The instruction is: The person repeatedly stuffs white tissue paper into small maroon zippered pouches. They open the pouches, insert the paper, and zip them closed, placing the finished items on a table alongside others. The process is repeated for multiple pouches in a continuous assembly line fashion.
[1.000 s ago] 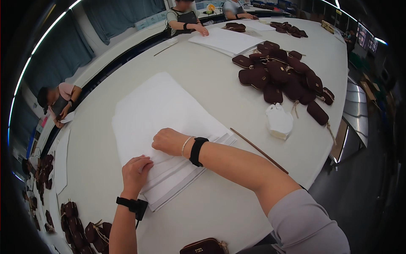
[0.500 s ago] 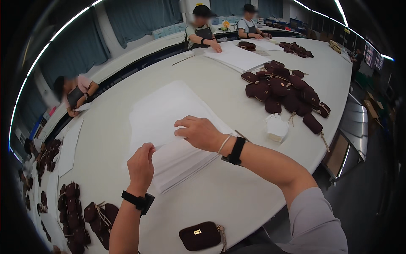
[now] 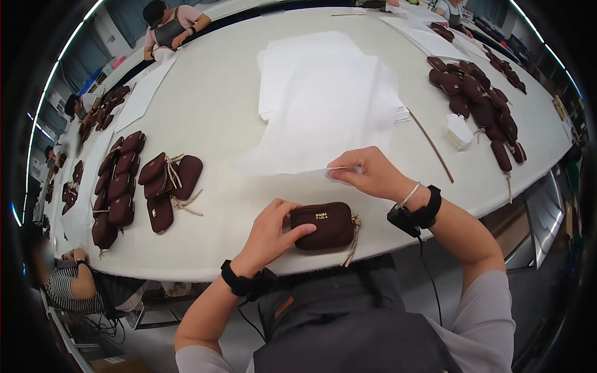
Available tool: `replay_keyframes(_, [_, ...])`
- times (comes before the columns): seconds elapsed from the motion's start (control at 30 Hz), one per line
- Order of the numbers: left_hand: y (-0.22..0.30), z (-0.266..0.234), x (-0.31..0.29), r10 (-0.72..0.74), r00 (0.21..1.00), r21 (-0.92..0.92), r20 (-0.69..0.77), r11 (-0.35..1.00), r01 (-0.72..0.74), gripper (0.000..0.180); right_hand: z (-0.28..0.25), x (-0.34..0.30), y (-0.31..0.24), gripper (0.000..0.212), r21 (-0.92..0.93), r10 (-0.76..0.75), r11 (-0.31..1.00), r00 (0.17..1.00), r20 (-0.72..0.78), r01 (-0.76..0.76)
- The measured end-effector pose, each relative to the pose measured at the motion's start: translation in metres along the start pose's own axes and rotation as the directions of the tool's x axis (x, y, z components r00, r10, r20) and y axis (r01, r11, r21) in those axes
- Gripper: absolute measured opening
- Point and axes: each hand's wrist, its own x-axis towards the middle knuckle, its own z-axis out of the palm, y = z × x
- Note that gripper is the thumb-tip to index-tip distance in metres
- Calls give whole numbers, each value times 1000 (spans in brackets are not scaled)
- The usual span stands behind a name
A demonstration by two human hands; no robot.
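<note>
My left hand (image 3: 273,233) resting flat, fingers loose, on one dark red pouch (image 3: 324,225) at the bench's (image 3: 217,112) near edge, my right hand (image 3: 367,173) pinching a white tissue sheet (image 3: 323,118), its fingertips partly hidden, right-side pouch pile (image 3: 479,102) too overlapped to count.

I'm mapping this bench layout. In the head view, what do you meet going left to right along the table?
Rows of maroon pouches → loose pouch cluster → left hand → pouch beneath it → right hand → thin stick → right-side pouch pile.
</note>
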Motion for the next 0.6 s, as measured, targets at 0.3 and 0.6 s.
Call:
replay_keyframes(0.3, [2, 35, -62, 194, 920, 3, -341, 979, -206, 28, 14, -28, -40, 20, 60, 48, 996, 945, 325, -72])
replay_keyframes(0.6, [13, 32, -60, 162, 938, 1, -307, 986, -170, 23, -4, -35, -76, 25, -292, -336, 887, 933, 125, 359])
